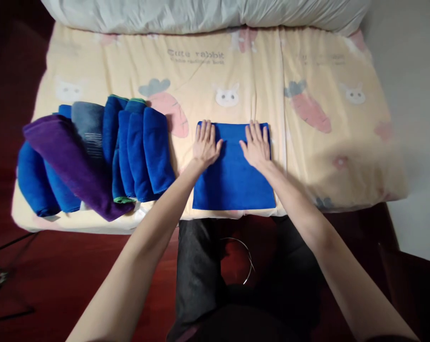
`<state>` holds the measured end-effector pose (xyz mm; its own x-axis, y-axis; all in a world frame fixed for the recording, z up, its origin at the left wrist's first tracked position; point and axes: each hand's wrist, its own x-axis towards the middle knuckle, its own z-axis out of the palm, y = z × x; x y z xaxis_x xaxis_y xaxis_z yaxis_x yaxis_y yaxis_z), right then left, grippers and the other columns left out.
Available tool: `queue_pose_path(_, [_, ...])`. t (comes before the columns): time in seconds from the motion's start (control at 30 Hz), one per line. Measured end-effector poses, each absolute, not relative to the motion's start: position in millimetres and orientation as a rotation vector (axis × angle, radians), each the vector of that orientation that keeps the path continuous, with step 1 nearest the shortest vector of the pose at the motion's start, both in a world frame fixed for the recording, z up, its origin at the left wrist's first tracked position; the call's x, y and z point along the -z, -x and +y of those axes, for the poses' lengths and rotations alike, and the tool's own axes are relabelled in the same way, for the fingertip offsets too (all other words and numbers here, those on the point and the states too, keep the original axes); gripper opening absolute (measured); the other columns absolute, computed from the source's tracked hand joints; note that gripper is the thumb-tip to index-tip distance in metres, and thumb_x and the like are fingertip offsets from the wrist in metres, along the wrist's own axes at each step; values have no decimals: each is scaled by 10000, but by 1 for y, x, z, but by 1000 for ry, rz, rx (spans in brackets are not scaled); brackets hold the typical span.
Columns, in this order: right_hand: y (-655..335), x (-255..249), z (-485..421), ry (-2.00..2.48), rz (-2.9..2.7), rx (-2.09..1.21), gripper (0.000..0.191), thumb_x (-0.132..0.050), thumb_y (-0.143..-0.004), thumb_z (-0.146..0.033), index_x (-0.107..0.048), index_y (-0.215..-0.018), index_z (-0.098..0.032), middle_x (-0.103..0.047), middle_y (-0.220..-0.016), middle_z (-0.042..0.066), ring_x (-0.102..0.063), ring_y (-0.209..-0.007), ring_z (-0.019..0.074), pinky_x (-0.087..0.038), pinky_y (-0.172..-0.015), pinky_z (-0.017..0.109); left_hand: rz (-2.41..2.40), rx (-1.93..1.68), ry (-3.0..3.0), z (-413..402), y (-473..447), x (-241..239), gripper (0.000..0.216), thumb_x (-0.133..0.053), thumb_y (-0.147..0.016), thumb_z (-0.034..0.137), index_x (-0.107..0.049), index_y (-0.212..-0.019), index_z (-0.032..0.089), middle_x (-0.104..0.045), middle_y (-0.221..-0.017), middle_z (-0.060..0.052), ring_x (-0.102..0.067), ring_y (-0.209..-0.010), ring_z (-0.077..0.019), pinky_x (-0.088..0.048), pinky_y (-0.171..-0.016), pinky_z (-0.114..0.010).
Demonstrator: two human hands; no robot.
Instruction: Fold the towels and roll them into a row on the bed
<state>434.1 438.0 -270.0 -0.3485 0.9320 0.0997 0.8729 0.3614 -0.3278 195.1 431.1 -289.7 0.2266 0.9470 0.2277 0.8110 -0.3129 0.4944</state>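
A blue towel (pixel 234 180) lies flat and roughly square near the front edge of the bed. On its far left corner rests my left hand (pixel 205 144), palm down with the fingers stretched out. My right hand (pixel 256 145) presses flat on the far right corner, fingers spread and thumb pointing inward. Neither hand grips the cloth. To the left sits a group of rolled towels: several blue rolls (pixel 157 149), a grey one (pixel 89 126) and a purple one (pixel 70 164) lying slantwise across others.
The bed carries a cream sheet (pixel 200 76) printed with rabbits and carrots. A puffy white quilt (pixel 158 14) runs along the far side. At the right rises a pale wall (pixel 414 118). Thin black metal legs (pixel 8 280) stand on the dark red floor (pixel 76 285) at left.
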Motion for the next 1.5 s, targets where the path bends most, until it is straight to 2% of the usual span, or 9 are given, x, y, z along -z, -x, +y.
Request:
queue_pose_path(0.13, [-438,270,385,1473,-2506,-433,707,-311,-1062,-482,-203,-1659,-118,-176,-1733,94,-81,-1624,263,-58,-1331,563,1566,-687,-2261,373,-203,292,734,-307,-1039,515,-276,-1624,74,-234,-1710,-158,-101,-1612,-287,-77,-1317,-544])
queue_pose_path(0.33, [-447,264,351,1798,-2281,-333,722,-236,-1072,-468,-168,-1652,-43,-146,-1725,158,-68,-1623,300,-28,-1312,614,1728,-660,-2176,330,-206,287,729,-310,-1037,474,-272,-1619,37,-205,-1710,-179,-83,-1612,-295,-55,-1319,-545])
queue_pose_path(0.53, [-450,263,268,1673,-2420,-341,717,-280,-1066,-500,-204,-1656,-100,-159,-1727,114,-111,-1621,242,-100,-1333,510,1664,-580,-2276,249,-204,281,678,-311,-1049,442,-306,-1615,69,-233,-1703,-170,-148,-1604,-284,-114,-1312,-521])
queue_pose_path(0.83, [-529,253,202,1602,-2207,-484,628,-453,-1017,-406,-398,-1584,-141,-361,-1661,151,-309,-1568,263,-269,-1292,524,1684,-634,-2092,144,-149,290,699,-426,-1003,413,-284,-1621,118,-287,-1683,-189,-218,-1586,-310,-167,-1297,-567])
queue_pose_path(0.97, [-547,243,175,1541,-2081,-485,515,-528,-957,-310,-581,-1444,-151,-579,-1500,150,-505,-1442,265,-390,-1241,469,1718,-660,-1967,92,-149,301,687,-442,-961,337,-308,-1612,160,-361,-1658,-164,-246,-1578,-285,-270,-1282,-531])
queue_pose_path(1.1, [-573,241,155,1629,-1877,-477,307,-556,-923,-296,-745,-1141,-193,-761,-1175,119,-713,-1117,274,-552,-1059,446,1765,-541,-1893,51,-150,311,545,-465,-927,306,-537,-1458,201,-586,-1488,-152,-442,-1483,-322,-303,-1261,-584])
queue_pose_path(1.27, [-579,244,150,1638,-1678,-406,225,-550,-926,-304,-751,-919,-203,-783,-975,99,-738,-923,256,-584,-940,396,1786,-602,-1884,48,-150,305,395,-465,-952,340,-671,-1270,229,-700,-1315,-126,-538,-1396,-333,-365,-1221,-592])
queue_pose_path(1.37, [-572,241,157,1629,-1724,-401,181,-601,-904,-303,-755,-907,-207,-780,-956,93,-728,-916,259,-573,-947,405,1762,-707,-1824,58,-151,300,399,-440,-983,374,-656,-1294,248,-700,-1295,-114,-612,-1283,-309,-460,-1154,-532])
queue_pose_path(1.5, [-570,240,163,1622,-1774,-425,180,-666,-885,-341,-764,-967,-215,-781,-988,88,-717,-971,265,-555,-983,421,1767,-844,-1758,66,-158,295,413,-431,-1001,382,-619,-1338,237,-660,-1354,-112,-585,-1299,-287,-447,-1167,-494])
